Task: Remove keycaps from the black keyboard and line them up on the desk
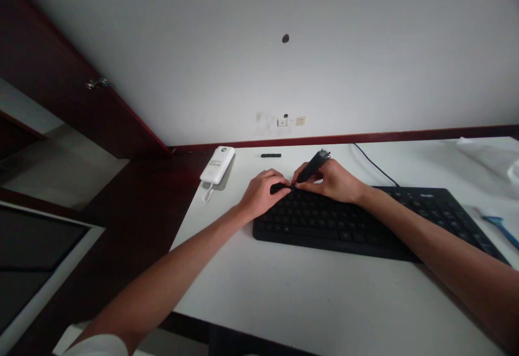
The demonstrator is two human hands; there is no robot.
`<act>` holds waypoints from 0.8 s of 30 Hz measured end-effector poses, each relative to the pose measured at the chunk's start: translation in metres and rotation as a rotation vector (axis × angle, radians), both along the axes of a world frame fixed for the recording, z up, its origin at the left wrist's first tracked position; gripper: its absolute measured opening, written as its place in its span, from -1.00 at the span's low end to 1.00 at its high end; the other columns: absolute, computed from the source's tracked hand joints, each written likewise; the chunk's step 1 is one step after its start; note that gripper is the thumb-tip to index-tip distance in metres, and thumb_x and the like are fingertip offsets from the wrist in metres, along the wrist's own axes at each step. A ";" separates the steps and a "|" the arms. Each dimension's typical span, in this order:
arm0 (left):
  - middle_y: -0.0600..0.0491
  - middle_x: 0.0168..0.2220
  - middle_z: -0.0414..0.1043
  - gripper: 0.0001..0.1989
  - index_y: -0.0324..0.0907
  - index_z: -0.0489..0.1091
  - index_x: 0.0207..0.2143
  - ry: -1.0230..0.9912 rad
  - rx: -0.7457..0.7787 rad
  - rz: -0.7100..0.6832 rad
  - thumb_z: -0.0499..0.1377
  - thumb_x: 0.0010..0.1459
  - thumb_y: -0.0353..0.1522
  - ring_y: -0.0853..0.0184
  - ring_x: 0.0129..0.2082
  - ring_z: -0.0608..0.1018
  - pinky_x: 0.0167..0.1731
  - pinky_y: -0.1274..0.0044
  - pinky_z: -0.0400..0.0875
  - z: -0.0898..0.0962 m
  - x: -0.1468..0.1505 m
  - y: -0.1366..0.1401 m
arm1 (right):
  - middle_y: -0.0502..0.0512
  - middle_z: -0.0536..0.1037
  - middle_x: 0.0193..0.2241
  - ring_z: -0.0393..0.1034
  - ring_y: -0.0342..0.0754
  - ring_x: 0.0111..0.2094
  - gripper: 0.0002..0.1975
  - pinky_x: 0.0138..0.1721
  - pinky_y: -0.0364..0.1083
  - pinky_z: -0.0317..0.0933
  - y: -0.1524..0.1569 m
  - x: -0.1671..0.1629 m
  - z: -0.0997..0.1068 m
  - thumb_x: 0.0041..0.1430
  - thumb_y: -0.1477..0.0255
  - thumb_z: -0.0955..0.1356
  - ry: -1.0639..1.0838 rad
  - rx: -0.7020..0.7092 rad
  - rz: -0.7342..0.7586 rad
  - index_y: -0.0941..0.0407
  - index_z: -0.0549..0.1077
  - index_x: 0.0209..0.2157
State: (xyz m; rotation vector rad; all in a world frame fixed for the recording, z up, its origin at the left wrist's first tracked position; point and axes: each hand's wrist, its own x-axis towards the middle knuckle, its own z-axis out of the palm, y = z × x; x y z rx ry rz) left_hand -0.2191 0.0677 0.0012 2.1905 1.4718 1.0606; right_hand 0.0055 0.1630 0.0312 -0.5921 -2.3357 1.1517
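My left hand [268, 191] is closed over the top-left corner of the black keyboard [312, 230]. Its thumb and fingers pinch a small dark piece [279, 187], whose exact kind I cannot make out. Right beside it, my right hand [330, 180] grips a thick black stick-like thing [311, 167] with a greyish, ragged upper end. That thing leans up to the right, and its lower end is near my left fingertips. The fingertips of both hands nearly meet at the keyboard's back edge. My hands and right forearm cover parts of the keys.
On the white desk [259, 286], a short black segmented strip [271, 155] lies behind my hands. A white power bank [219, 166] with a short cable is at the left edge. To the right are a blue-handled tool [503, 229] and a crumpled white plastic bag [490, 159].
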 end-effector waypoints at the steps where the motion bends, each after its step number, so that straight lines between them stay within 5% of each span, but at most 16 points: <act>1: 0.04 -0.16 0.51 -0.93 -0.14 0.55 -0.18 0.000 -0.001 -0.001 0.31 0.27 -0.38 0.28 -0.08 0.55 0.01 0.39 0.44 0.000 0.000 0.000 | 0.10 0.67 -0.25 0.56 0.02 -0.28 -0.73 -0.19 -0.01 0.44 -0.001 0.000 0.001 0.17 0.21 0.46 0.001 0.000 -0.001 0.09 0.62 -0.18; 6: 0.03 -0.16 0.51 -0.93 -0.14 0.56 -0.18 -0.001 0.003 -0.007 0.31 0.27 -0.38 0.28 -0.09 0.56 0.01 0.39 0.45 -0.001 0.000 0.001 | 0.08 0.67 -0.28 0.58 0.02 -0.27 -0.76 -0.21 -0.04 0.44 -0.002 0.002 0.010 0.17 0.24 0.45 -0.062 -0.006 0.022 0.08 0.60 -0.20; 15: 0.05 -0.17 0.53 -0.92 -0.13 0.56 -0.18 -0.035 0.025 -0.013 0.32 0.26 -0.40 0.29 -0.10 0.57 0.00 0.40 0.46 -0.003 -0.001 0.001 | -0.02 0.69 -0.30 0.60 -0.01 -0.28 -0.81 -0.22 -0.09 0.38 -0.006 0.002 0.015 0.22 0.32 0.41 -0.154 0.194 0.034 0.00 0.59 -0.13; 24: 0.02 -0.16 0.53 -0.92 -0.14 0.56 -0.18 -0.027 0.007 -0.021 0.30 0.27 -0.40 0.29 -0.10 0.58 0.00 0.39 0.47 0.000 0.000 0.000 | 0.03 0.67 -0.33 0.56 0.01 -0.32 -0.80 -0.25 -0.05 0.41 -0.007 0.001 0.010 0.18 0.26 0.44 -0.101 0.135 -0.006 0.03 0.61 -0.19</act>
